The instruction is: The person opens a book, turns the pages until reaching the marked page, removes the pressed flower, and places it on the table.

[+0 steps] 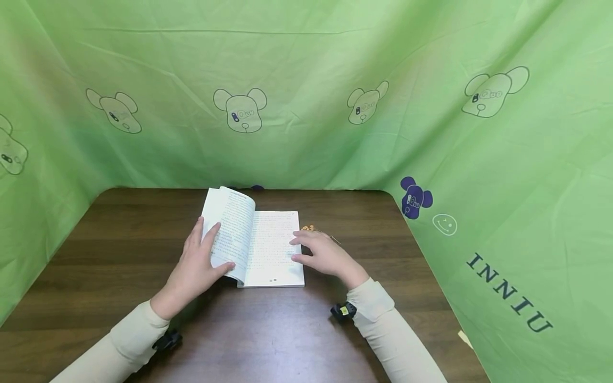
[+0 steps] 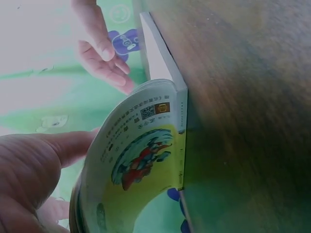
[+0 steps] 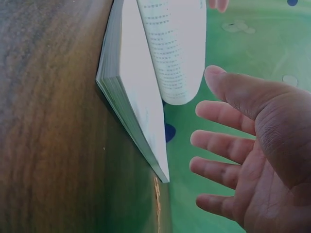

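Book (image 1: pixel 261 242) — between both hands

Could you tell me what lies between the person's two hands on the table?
The open book, in the head view: the left hand holds its curled pages; the right hand rests at its right edge.

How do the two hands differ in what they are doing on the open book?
The left hand grips a curled-up sheaf of pages of the book, fingers and thumb around it; the right hand lies open, fingers straight, over the flat right page. Left holds pages raised; right holds nothing. Both sit over the book on the table.
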Demonstrator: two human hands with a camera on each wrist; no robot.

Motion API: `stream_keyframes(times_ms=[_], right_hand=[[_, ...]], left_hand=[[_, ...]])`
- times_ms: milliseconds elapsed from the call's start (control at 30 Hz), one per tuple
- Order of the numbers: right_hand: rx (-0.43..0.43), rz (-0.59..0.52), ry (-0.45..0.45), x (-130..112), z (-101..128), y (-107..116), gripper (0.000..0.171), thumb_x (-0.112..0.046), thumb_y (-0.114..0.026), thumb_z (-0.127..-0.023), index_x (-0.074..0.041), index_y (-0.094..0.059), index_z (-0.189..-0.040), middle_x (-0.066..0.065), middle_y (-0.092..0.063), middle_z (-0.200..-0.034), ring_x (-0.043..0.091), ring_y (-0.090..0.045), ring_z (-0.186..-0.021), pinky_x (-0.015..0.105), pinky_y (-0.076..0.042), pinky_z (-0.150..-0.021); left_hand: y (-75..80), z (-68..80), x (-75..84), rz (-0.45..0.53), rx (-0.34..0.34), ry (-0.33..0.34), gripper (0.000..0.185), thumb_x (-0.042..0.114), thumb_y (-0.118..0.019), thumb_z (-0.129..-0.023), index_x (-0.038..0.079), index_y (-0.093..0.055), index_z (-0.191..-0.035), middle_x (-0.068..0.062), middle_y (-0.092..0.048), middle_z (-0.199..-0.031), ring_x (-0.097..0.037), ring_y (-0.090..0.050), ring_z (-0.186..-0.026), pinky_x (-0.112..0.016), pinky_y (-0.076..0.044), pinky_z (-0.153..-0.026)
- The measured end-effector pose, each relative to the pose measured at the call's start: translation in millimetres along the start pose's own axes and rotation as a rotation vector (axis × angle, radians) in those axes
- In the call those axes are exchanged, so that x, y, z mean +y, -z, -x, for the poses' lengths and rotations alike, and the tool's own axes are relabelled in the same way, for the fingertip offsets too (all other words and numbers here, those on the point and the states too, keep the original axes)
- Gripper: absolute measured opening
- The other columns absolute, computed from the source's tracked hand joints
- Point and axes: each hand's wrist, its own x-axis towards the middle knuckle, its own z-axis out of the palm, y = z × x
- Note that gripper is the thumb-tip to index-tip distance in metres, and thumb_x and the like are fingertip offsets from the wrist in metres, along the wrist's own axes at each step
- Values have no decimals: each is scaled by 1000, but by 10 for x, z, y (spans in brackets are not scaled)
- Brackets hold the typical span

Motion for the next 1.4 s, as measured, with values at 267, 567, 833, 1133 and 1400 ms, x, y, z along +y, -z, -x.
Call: stream_keyframes(times_ms=[267,567,833,1133,1400], right_hand=[[65,-30,-14,70,8,31,44,-37,-67,-99,-10,-67,-133,15,-54,-151,37,-46,-143,57,-31,-118],[191,-224,-99,89,-64,99,49,-32,-69,-99,-5,-62,-139,14,-54,-151,33,-50,-140,51,-38,-116],[223,-453,-250,82,-200,222,56,-41,-63,-101,-9,-54,-146,13,-56,-149,36,-52,-138,52,-42,-113],[181,-637,-287,100,-365,354,63,-51,-51,-105,-8,-48,-151,11,-51,-154,32,-48,-142,50,-38,-116],[87,-829,-390,125,-507,440,75,-63,-47,-102,-9,-43,-153,15,-48,-156,43,-44,-144,61,-34,-116]], left_hand=[[37,-32,36,4,49,-8,97,19,-92,-74,5,-40,-154,-23,-10,-169,-60,-29,-139,-69,-40,-103],[120,-69,85,100,84,11,95,2,-90,-72,1,-42,-153,-26,-11,-167,-52,-31,-145,-60,-44,-104],[236,-129,128,125,-1,97,105,4,-87,-74,1,-27,-160,-37,-20,-159,-55,-37,-139,-62,-39,-108],[303,-233,112,119,-91,160,120,8,-89,-73,3,-12,-164,-36,-44,-142,-47,-53,-117,-58,-47,-96],[313,-250,153,171,-85,165,123,7,-87,-74,12,-6,-166,-29,-35,-159,-47,-46,-135,-60,-44,-103]])
